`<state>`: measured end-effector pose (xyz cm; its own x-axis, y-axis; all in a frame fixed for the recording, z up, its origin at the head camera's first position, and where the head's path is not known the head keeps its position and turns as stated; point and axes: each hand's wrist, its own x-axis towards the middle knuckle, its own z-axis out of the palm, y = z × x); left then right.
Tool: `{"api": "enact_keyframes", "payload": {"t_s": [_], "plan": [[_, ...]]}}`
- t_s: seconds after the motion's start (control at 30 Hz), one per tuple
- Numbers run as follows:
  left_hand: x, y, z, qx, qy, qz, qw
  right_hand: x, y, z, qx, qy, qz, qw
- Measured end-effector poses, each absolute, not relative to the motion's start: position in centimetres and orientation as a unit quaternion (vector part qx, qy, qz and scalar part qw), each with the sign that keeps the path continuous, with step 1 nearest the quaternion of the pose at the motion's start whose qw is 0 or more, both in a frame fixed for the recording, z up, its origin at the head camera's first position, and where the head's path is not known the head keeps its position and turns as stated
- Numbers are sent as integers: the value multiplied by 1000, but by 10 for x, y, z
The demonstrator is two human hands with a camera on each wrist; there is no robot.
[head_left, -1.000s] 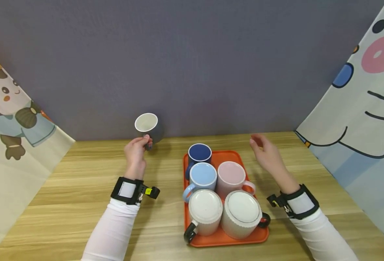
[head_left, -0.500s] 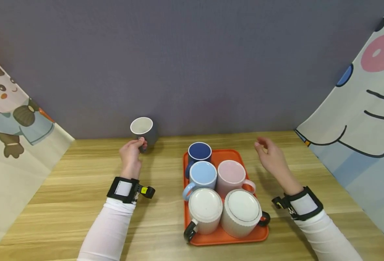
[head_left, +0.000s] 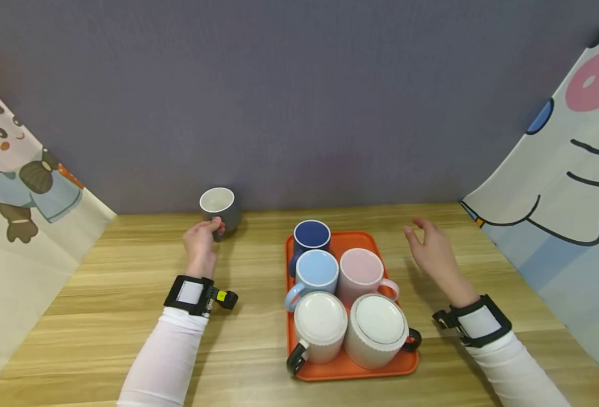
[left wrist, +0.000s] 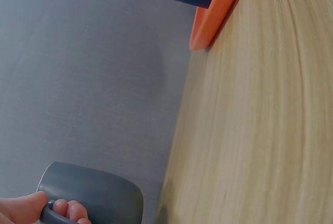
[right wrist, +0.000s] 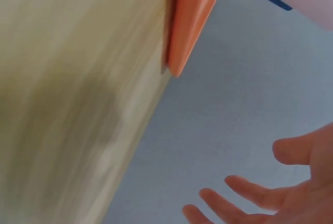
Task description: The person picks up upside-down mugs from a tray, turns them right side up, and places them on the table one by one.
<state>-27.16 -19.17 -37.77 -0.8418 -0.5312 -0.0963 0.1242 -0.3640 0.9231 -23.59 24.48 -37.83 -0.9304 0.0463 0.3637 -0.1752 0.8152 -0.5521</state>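
My left hand grips a grey mug by its handle, near the back of the table. The mug is upright, its pale inside showing from above. Thumb and curled fingers wrap the handle in the left wrist view, where the mug's dark grey side shows. On the other side, my right hand hovers to the right of an orange tray, holding nothing. Its fingers are spread and gently bent in the right wrist view.
The tray carries several upside-down mugs: dark blue, light blue, pink, and two white ones with black handles. A grey wall rises behind the wooden table. Printed cloths hang at both sides.
My left hand has brought the grey mug lower and slightly left. My right hand has drifted right, away from the tray. The mugs on the tray have stayed put.
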Motion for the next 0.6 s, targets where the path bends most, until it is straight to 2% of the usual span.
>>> {"api": "enact_keyframes", "payload": {"t_s": [0.6], "plan": [[-277,-198,-386,214,-538,-792,192,-230,257,-385,-1,-949,269,163]]}}
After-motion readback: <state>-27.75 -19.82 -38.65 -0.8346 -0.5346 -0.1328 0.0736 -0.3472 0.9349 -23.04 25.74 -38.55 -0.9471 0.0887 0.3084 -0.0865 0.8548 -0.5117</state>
